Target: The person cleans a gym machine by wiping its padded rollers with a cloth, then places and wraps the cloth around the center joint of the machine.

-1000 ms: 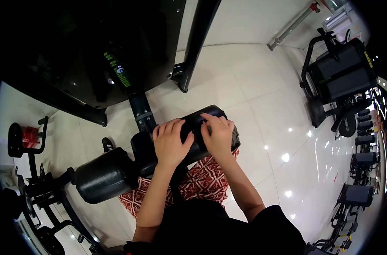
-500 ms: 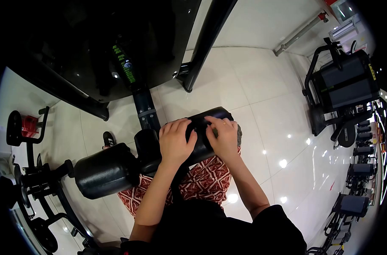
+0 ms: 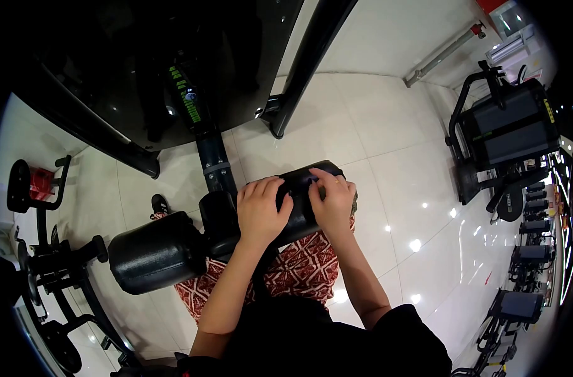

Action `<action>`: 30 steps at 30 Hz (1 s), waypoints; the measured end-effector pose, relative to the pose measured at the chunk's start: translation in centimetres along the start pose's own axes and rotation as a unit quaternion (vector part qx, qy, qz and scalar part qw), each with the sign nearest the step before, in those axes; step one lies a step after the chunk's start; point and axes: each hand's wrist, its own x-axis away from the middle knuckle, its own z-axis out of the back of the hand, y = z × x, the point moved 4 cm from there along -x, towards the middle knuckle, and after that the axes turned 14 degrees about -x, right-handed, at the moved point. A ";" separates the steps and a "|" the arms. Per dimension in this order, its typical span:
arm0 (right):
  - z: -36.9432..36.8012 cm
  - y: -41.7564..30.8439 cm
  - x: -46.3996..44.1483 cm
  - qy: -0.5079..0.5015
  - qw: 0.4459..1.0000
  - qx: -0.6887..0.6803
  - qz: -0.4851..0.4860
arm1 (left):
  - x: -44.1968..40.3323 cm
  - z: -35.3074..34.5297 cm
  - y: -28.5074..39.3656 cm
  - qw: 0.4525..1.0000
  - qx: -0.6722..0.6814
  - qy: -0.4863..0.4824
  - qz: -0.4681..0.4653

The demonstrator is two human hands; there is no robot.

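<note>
Right up close, your black top [image 3: 324, 339] fills the bottom of the view, and your red-and-white patterned trousers [image 3: 302, 267] show just past it, partly under the padding. Both your hands are up on the black padded roller [image 3: 302, 220], in front of you and a touch to the right! Your left hand [image 3: 261, 209] lies over it palm down, fingers side by side, thumb out wide. Your right hand [image 3: 333, 206] sits just beside, fingers bent over the padding; a greyish-green patch [image 3: 354, 204] peeks out by it, and whether you're pinching that, I can't tell. Over on your left, a second padded roller [image 3: 157, 254], and just beyond it a dark shoe [image 3: 160, 204] on the pale tiled floor [image 3: 336, 125]. Straight ahead, a bolted metal arm [image 3: 213, 154] runs up to a glossy dark panel [image 3: 236, 94]. Out left, a black exercise machine [image 3: 72, 270]; off right, one with broad grey pads [image 3: 509, 119], and a row of machines [image 3: 528, 254] lines the far right edge. At the back, a slanting pipe [image 3: 443, 55] by the wall.
</note>
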 end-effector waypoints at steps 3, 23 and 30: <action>0.0 -0.5 0.2 -0.022 0.999 0.013 0.024 | 0.1 -0.1 0.0 1.000 -0.002 -0.001 -0.003; 0.3 0.9 -0.2 -0.004 1.000 -0.008 0.023 | 0.1 -0.2 -0.5 1.000 0.006 -0.011 0.007; -0.3 -1.2 0.7 -0.101 0.992 -0.010 0.068 | 0.2 -0.3 -0.5 1.000 0.003 -0.016 0.002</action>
